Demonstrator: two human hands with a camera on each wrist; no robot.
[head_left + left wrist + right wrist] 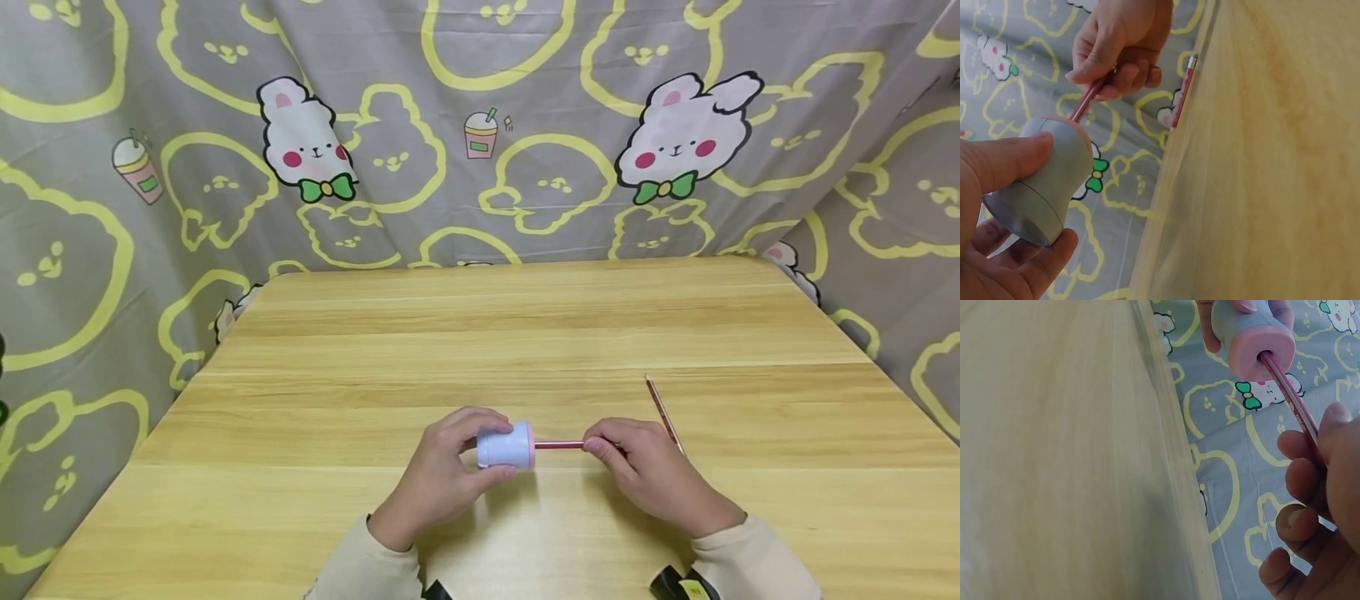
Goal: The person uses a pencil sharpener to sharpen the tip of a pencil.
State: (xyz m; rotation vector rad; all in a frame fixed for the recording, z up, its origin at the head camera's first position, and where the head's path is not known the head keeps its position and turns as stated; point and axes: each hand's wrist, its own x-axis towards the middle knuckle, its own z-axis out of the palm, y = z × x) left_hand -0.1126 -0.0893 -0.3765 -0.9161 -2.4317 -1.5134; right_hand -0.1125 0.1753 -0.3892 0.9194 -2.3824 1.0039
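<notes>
My left hand grips a light blue pencil sharpener with a pink end, thumb on one side and fingers on the other. From the right, my right hand pinches a red striped pencil between thumb and forefinger. The pencil's tip is hidden inside the hole in the sharpener's pink face, as the right wrist view shows. Sharpener and pencil lie in one line, held over the table. In the left wrist view the sharpener tilts, its wide base toward the left palm.
A second pencil lies on the wooden table, just beyond my right hand. Behind the table hangs a grey curtain with yellow cartoon outlines. Black straps show at the sleeves near the bottom edge.
</notes>
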